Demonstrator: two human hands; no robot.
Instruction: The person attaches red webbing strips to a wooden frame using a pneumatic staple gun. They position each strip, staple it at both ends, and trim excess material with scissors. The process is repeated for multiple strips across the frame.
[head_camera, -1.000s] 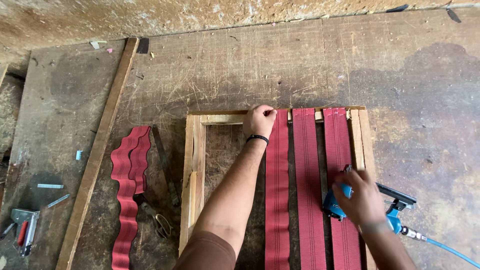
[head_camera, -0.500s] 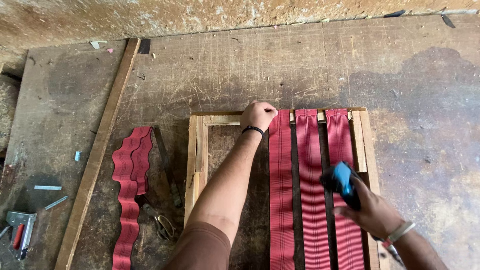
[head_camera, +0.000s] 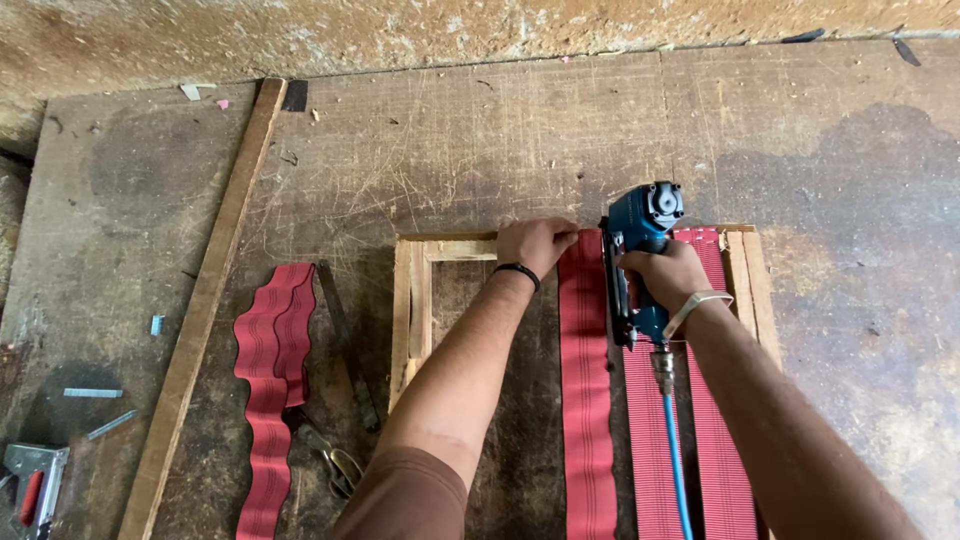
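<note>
Up comes the right hand (head_camera: 668, 275), fist wrapped around the stapler (head_camera: 638, 262), to the frame's (head_camera: 412, 300) top; left hand (head_camera: 535, 245) pinches a strap (head_camera: 585, 380).

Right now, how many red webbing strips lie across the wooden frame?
3. One strip runs down beside the left hand; a middle strip lies under the blue pneumatic stapler and its hose; a third strip is by the right forearm, partly hidden.

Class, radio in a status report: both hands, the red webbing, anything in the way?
Left hand pins red webbing strip on wooden frame. Right hand grips blue air stapler, upright at top rail. Nothing blocking.
</note>
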